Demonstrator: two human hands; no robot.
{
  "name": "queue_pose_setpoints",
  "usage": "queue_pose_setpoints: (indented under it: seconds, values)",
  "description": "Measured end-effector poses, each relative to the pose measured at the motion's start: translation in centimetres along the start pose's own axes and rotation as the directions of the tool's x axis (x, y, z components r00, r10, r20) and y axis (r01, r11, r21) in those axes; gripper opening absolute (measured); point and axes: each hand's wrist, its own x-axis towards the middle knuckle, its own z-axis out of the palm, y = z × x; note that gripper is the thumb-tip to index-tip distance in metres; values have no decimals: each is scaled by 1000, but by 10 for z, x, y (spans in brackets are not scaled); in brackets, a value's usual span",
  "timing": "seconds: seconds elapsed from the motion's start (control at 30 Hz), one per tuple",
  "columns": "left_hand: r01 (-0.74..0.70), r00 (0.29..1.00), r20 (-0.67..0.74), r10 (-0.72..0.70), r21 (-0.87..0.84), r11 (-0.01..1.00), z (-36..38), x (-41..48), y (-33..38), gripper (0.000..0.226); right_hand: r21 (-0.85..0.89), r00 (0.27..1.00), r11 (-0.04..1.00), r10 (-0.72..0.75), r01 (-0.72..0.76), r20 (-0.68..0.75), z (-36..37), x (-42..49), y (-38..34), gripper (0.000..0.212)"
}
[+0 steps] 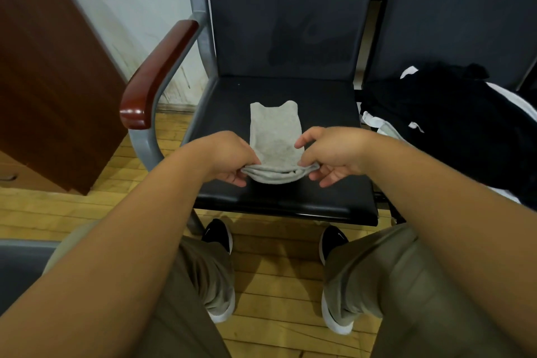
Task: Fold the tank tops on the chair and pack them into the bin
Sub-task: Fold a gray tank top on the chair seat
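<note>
Grey fabric tank top, folded narrow, lies on the black padded chair seat, stretching away from both grips. The left grip and right grip each pinch a corner of its near hem.

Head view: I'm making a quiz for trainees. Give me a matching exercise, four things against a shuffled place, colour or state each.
Things
1 tank top
2 armrest
3 dark clothes pile
4 shoes

Place, colour or state
A on the right-hand chair
B on the wooden floor
C reddish-brown
D pinched by the left hand and right hand

Pairs: 1-D, 2-C, 3-A, 4-B
</note>
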Motion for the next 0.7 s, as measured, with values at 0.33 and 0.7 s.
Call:
queue_pose_setpoints:
  seconds: [0.33, 0.7]
  values:
    - [-326, 933, -135, 334, 79, 942, -30, -2, 10, 22, 470, 988, 872, -154, 140, -9, -32, 12, -17, 38]
    - [-378, 826, -411, 385, 103, 920, -48, 89, 39, 9, 40, 884, 959, -242, 280, -399, -47, 84, -47, 14]
